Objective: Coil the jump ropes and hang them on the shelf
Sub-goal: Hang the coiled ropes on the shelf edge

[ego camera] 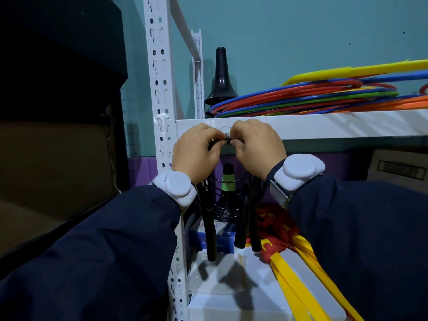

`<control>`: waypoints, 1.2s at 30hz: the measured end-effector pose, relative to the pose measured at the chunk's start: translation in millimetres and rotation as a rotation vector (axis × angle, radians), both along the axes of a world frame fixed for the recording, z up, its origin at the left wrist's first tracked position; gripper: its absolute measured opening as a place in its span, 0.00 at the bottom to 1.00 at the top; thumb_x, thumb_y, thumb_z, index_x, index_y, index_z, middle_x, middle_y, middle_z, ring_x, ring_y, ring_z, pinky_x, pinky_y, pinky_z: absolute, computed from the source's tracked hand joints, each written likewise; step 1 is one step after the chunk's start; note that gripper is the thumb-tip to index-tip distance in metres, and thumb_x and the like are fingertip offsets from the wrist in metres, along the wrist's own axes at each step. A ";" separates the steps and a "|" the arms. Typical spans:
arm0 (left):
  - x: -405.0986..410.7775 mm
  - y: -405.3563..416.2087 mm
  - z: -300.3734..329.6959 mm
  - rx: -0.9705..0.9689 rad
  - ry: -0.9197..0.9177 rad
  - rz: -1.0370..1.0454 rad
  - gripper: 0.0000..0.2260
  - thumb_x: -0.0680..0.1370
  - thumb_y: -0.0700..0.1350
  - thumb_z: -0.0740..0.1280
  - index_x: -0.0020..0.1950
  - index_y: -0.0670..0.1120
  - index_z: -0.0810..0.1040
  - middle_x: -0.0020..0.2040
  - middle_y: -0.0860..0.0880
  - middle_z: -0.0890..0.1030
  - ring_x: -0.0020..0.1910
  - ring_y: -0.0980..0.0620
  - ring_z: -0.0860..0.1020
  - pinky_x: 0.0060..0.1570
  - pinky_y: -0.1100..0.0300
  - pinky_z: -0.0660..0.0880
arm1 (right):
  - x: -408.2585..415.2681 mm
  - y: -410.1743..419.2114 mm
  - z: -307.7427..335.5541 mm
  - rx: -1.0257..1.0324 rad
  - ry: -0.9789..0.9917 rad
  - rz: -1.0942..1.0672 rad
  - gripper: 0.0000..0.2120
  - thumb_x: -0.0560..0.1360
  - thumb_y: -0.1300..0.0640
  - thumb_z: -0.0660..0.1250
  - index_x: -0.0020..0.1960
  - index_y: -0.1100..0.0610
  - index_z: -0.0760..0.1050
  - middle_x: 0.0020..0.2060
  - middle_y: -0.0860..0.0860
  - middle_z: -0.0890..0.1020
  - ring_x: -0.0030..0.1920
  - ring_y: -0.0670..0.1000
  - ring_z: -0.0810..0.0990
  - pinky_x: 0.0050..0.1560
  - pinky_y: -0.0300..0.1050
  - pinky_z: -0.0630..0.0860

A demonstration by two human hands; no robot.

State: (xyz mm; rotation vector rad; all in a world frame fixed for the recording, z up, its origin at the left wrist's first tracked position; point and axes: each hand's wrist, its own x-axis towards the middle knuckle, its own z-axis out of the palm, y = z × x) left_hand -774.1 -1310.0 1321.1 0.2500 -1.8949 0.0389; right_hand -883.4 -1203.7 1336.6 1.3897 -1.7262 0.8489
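Coiled black jump ropes hang in loops below the front edge of a white metal shelf. Their black handles dangle straight down. My left hand and my right hand meet at the top of the coil, right under the shelf edge. Both pinch the thin rope strands at a small clear hook stuck to the shelf front. My fingers hide most of the hook. Each wrist carries a white puck-shaped tracker.
Coloured hoops and a black cone lie on the shelf top. A white perforated upright stands at the left. Below are white boxes, yellow straps, red fabric and a green-banded cone. Dark boxes fill the left side.
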 end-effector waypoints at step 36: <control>1.9 -2.8 -6.1 -0.130 -0.001 0.117 0.08 0.75 0.48 0.69 0.52 0.50 0.84 0.48 0.50 0.83 0.52 0.45 0.78 0.41 0.50 0.76 | 0.5 -1.8 -1.4 -0.002 0.074 -0.056 0.10 0.75 0.55 0.62 0.53 0.55 0.77 0.48 0.55 0.79 0.50 0.59 0.76 0.43 0.51 0.73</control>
